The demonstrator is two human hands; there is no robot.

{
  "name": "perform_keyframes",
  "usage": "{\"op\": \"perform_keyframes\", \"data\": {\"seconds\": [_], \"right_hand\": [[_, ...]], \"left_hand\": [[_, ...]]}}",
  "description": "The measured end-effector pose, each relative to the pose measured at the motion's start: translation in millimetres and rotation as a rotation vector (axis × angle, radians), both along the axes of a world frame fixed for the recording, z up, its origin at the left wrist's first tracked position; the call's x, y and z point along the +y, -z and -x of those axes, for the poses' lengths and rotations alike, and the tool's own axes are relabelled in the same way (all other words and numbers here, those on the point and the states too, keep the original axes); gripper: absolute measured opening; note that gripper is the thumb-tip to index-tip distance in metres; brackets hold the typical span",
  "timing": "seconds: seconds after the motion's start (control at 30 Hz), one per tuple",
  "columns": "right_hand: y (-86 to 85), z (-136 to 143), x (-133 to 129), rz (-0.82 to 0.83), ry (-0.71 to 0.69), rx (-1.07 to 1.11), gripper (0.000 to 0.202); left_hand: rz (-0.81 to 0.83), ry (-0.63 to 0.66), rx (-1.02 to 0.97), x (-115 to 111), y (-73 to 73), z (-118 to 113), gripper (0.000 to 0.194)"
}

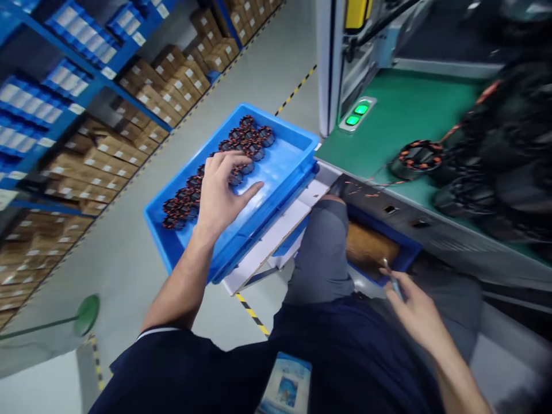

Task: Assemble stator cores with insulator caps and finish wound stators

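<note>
My left hand [224, 187] hovers over the blue tray [276, 215], thumb and fingers apart, beside rows of black motor stators with copper-orange windings [254, 150]. Whether a fingertip touches a stator is hard to tell. Over my lap at the right, my right hand [411, 305] grips a small slim tool [394, 283] with a metal tip and a bluish-grey handle. A single stator [417, 158] with orange windings lies on the green worktop [371, 155], next to a blurred pile of dark stators [495, 149].
Under the worktop is a blue bin [407, 253] with a brown roll-like thing. Two green-lit buttons [357, 114] sit by the machine frame. Shelves [103, 80] with cartons stand at the left, a green round base [87, 315] on the floor. A badge [287, 385] hangs at my chest.
</note>
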State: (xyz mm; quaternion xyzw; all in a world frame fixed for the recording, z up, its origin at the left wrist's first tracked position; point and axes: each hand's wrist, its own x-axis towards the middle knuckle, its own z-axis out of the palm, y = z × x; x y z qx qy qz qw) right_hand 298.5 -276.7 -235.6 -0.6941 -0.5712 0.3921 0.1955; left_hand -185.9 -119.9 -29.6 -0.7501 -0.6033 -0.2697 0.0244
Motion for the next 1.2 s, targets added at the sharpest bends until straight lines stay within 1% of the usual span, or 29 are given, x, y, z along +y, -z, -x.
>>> {"op": "perform_keyframes", "data": {"seconds": [0.03, 0.07, 0.13, 0.17, 0.23, 0.3, 0.37, 0.4, 0.47, 0.53, 0.6, 0.67, 0.7, 0.77, 0.83, 0.9, 0.97, 1.03, 1.07, 1.13, 1.2], "right_hand": [[-2.2, 2.0, -0.6, 0.023, -0.001, 0.026, 0.061], [-5.1, 3.6, -1.2, 0.044, -0.001, 0.051, 0.061], [-12.6, 5.6, -3.1, 0.072, 0.016, 0.084, 0.065], [-16.8, 5.6, -4.9, 0.08, 0.028, 0.095, 0.068], [-24.5, 3.6, -10.2, 0.093, 0.053, 0.113, 0.074], [-29.3, -0.8, -18.0, 0.105, 0.08, 0.126, 0.076], [-30.0, -6.1, -27.5, 0.114, 0.111, 0.136, 0.076], [-29.0, -8.6, -32.6, 0.118, 0.126, 0.14, 0.075], [-25.8, -12.3, -42.6, 0.12, 0.154, 0.147, 0.072], [-24.0, -14.2, -50.8, 0.109, 0.181, 0.154, 0.068], [-26.5, -15.0, -56.2, 0.082, 0.207, 0.172, 0.065], [-35.4, -15.3, -58.0, 0.041, 0.235, 0.201, 0.06], [-42.5, -15.1, -57.6, 0.013, 0.255, 0.217, 0.057], [-62.3, -13.7, -53.8, -0.057, 0.308, 0.24, 0.05], [-88.5, -9.5, -45.0, -0.143, 0.368, 0.249, 0.043], [-118.0, -1.9, -30.2, -0.236, 0.416, 0.245, 0.038], [-146.2, 7.8, -10.8, -0.345, 0.425, 0.233, 0.032], [-168.2, 16.8, 8.7, -0.454, 0.333, 0.238, 0.032], [-175.6, 20.0, 16.6, -0.485, 0.272, 0.253, 0.027], [-182.8, 23.0, 27.0, -0.51, 0.167, 0.289, 0.015], [-181.0, 22.3, 29.8, -0.514, 0.138, 0.332, 0.014]], "left_hand": [[-0.04, 0.101, -0.078, 5.6, -1.3, -30.0, 0.056], [-0.038, 0.197, -0.152, 12.4, -0.5, -61.9, 0.059], [-0.017, 0.363, -0.234, 29.3, 7.6, -126.6, 0.064], [0.015, 0.413, -0.246, 39.1, 14.5, -157.0, 0.068], [0.102, 0.447, -0.241, 60.6, 31.8, -208.3, 0.078], [0.184, 0.464, -0.204, 82.9, 49.4, -243.1, 0.086], [0.209, 0.5, -0.161, 104.0, 63.0, -260.9, 0.084], [0.201, 0.523, -0.151, 113.2, 67.7, -264.3, 0.078], [0.16, 0.556, -0.185, 125.5, 73.1, -263.0, 0.065], [0.132, 0.575, -0.301, 125.2, 74.6, -255.1, 0.058], [0.135, 0.59, -0.467, 108.0, 73.9, -244.9, 0.059], [0.178, 0.612, -0.606, 75.7, 71.9, -235.7, 0.065], [0.207, 0.614, -0.645, 56.0, 70.5, -232.1, 0.068], [0.249, 0.609, -0.657, 15.5, 67.3, -227.7, 0.07], [0.249, 0.609, -0.608, -19.9, 65.1, -227.1, 0.07], [0.248, 0.632, -0.558, -46.1, 65.0, -229.7, 0.071], [0.291, 0.696, -0.542, -63.5, 66.1, -233.4, 0.074], [0.366, 0.778, -0.558, -74.5, 66.7, -235.7, 0.075], [0.401, 0.809, -0.569, -78.4, 66.6, -236.0, 0.075], [0.464, 0.829, -0.616, -84.7, 66.2, -234.8, 0.073], [0.55, 0.817, -0.723, -90.7, 67.2, -233.2, 0.072]]}}
